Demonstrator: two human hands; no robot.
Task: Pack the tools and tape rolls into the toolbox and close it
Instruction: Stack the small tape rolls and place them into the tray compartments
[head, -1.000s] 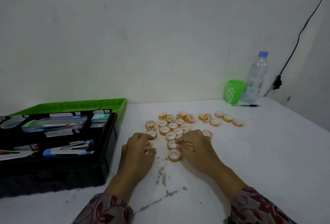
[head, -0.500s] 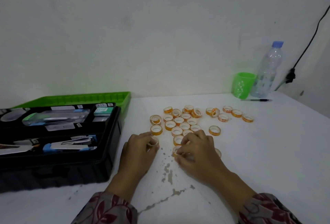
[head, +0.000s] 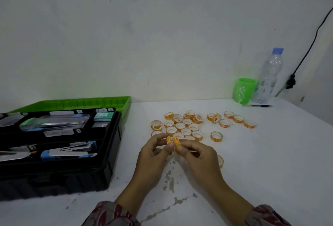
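Several small orange tape rolls (head: 185,126) lie scattered on the white table (head: 261,162). My left hand (head: 153,157) pinches one tape roll (head: 168,140) and my right hand (head: 198,155) pinches another tape roll (head: 176,141); both rolls are raised above the table and meet between my fingertips. One more roll (head: 220,161) peeks out behind my right hand. The black toolbox (head: 59,153) stands open at the left with its green lid (head: 75,102) laid back. Its tray holds a stapler (head: 70,151) and a clear case of tools (head: 54,122).
A green cup (head: 243,90) and a clear water bottle (head: 270,76) stand at the back right by the wall, with a pen (head: 259,105) lying in front of them. A black cable (head: 306,53) runs down the right wall.
Both hands have lifted off the table, each bringing up a tape roll, and now hold the two rolls together in the air. The camera view has shifted slightly.
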